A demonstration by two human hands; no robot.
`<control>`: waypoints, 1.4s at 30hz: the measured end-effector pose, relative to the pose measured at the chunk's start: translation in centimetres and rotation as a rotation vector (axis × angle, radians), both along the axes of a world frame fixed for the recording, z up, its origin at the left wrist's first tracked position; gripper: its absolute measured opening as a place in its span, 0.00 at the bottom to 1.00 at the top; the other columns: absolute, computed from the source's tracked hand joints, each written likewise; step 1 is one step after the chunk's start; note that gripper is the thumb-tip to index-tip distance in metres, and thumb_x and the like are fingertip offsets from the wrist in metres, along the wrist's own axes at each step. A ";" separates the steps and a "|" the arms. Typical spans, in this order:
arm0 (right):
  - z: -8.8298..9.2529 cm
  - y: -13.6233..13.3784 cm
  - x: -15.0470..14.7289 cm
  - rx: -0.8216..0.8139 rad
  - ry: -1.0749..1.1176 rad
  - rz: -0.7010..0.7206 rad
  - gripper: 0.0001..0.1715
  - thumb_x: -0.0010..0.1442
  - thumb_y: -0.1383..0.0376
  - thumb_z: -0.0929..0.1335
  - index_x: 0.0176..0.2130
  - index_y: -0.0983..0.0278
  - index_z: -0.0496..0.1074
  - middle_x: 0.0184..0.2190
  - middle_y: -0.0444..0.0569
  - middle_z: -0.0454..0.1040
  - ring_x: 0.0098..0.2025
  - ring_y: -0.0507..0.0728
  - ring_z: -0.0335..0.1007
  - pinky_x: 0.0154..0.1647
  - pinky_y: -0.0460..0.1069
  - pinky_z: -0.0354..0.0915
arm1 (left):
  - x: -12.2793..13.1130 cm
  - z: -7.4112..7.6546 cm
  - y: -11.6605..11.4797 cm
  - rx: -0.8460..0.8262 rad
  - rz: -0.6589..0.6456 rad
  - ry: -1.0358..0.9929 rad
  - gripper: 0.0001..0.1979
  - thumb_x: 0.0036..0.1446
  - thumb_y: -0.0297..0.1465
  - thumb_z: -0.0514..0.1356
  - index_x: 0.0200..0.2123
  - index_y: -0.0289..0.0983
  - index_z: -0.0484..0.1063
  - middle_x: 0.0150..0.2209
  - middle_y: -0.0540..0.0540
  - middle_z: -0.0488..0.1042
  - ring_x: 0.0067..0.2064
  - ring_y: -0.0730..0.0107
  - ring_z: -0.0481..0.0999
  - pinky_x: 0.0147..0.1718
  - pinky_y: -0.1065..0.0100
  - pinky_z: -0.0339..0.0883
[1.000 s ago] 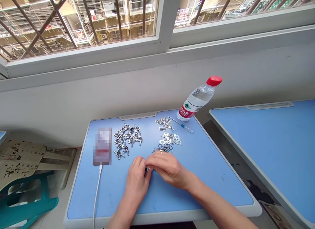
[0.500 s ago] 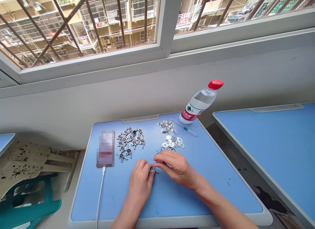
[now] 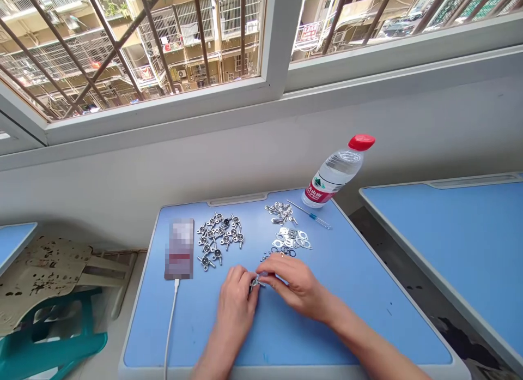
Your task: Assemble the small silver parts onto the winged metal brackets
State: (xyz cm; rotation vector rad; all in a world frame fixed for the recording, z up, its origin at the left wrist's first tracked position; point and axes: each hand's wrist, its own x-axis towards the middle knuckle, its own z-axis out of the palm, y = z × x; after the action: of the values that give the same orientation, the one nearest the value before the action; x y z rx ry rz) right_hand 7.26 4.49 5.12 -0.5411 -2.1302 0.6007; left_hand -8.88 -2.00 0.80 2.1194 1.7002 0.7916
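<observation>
Head view: the small metal fitting (image 3: 255,283) now shows between the two hands, while one second ago the fingers covered most of it. I think the work continues on this same piece, because the pile of similar fittings (image 3: 226,240) on the blue desk (image 3: 327,336) looks unchanged. The left hand (image 3: 237,294) is low over the desk, its thumb and fingers closed on the fitting. The right hand (image 3: 293,284) arches in from the other side, near the black rings (image 3: 291,253), its fingertips at the fitting; whether they pinch something, I cannot tell.
</observation>
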 end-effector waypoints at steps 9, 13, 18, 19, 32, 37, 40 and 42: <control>-0.2 0.2 0.1 0.026 -0.012 0.113 0.17 0.69 0.72 0.59 0.52 0.62 0.70 0.35 0.51 0.76 0.35 0.55 0.72 0.32 0.48 0.69 | 0.3 0.0 -0.2 -0.024 0.062 0.049 0.12 0.57 0.18 0.57 0.39 0.40 0.70 0.34 0.48 0.68 0.37 0.63 0.69 0.33 0.65 0.66; 0.3 0.4 0.3 -0.026 -0.014 0.165 0.18 0.68 0.74 0.59 0.52 0.62 0.70 0.37 0.51 0.78 0.35 0.55 0.73 0.34 0.50 0.70 | 0.3 0.0 -0.2 -0.043 0.065 0.047 0.13 0.56 0.17 0.58 0.40 0.39 0.71 0.35 0.47 0.68 0.38 0.63 0.70 0.34 0.65 0.67; -0.3 0.7 0.3 0.050 0.008 0.024 0.10 0.68 0.71 0.61 0.42 0.63 0.72 0.28 0.48 0.77 0.27 0.53 0.70 0.27 0.48 0.66 | 0.2 -0.3 -0.1 -0.037 0.043 0.023 0.12 0.58 0.19 0.58 0.41 0.39 0.72 0.35 0.47 0.70 0.39 0.62 0.71 0.35 0.64 0.67; -0.4 0.8 0.3 0.061 0.005 -0.010 0.09 0.68 0.71 0.62 0.41 0.63 0.72 0.28 0.48 0.77 0.26 0.53 0.70 0.27 0.48 0.66 | 0.1 -0.4 -0.1 -0.034 0.042 0.024 0.12 0.58 0.19 0.58 0.41 0.39 0.72 0.36 0.47 0.70 0.39 0.62 0.71 0.36 0.64 0.67; -0.8 0.7 0.5 -0.074 0.033 0.059 0.17 0.67 0.72 0.62 0.53 0.62 0.70 0.38 0.52 0.79 0.37 0.55 0.75 0.36 0.50 0.72 | -0.3 -0.2 -0.1 -0.053 0.026 -0.067 0.14 0.56 0.18 0.55 0.43 0.39 0.68 0.37 0.47 0.69 0.40 0.63 0.72 0.38 0.64 0.67; -0.7 0.6 0.5 -0.031 0.068 0.097 0.15 0.67 0.74 0.62 0.50 0.62 0.71 0.36 0.50 0.79 0.37 0.55 0.74 0.36 0.50 0.70 | -0.4 -0.5 0.0 -0.027 0.042 -0.058 0.11 0.58 0.20 0.56 0.41 0.40 0.69 0.37 0.48 0.69 0.38 0.64 0.72 0.36 0.65 0.67; -0.8 0.6 0.4 -0.007 0.065 0.074 0.12 0.67 0.73 0.62 0.46 0.63 0.72 0.33 0.50 0.78 0.32 0.54 0.71 0.33 0.49 0.67 | -0.4 -0.5 0.1 -0.032 0.040 -0.050 0.11 0.58 0.19 0.56 0.41 0.40 0.68 0.37 0.48 0.69 0.39 0.64 0.72 0.37 0.65 0.67; -0.8 0.5 0.2 0.017 0.054 0.028 0.10 0.68 0.72 0.62 0.43 0.64 0.71 0.30 0.49 0.77 0.29 0.53 0.68 0.30 0.48 0.65 | -0.4 -0.5 0.1 -0.035 0.031 -0.049 0.11 0.59 0.19 0.56 0.41 0.39 0.68 0.37 0.48 0.69 0.39 0.64 0.72 0.37 0.65 0.67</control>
State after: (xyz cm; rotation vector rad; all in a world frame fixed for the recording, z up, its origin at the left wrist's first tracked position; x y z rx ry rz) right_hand 7.50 5.03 4.33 -0.4813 -2.0933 0.6052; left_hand -9.28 -1.91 0.30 2.0384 1.7131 0.8103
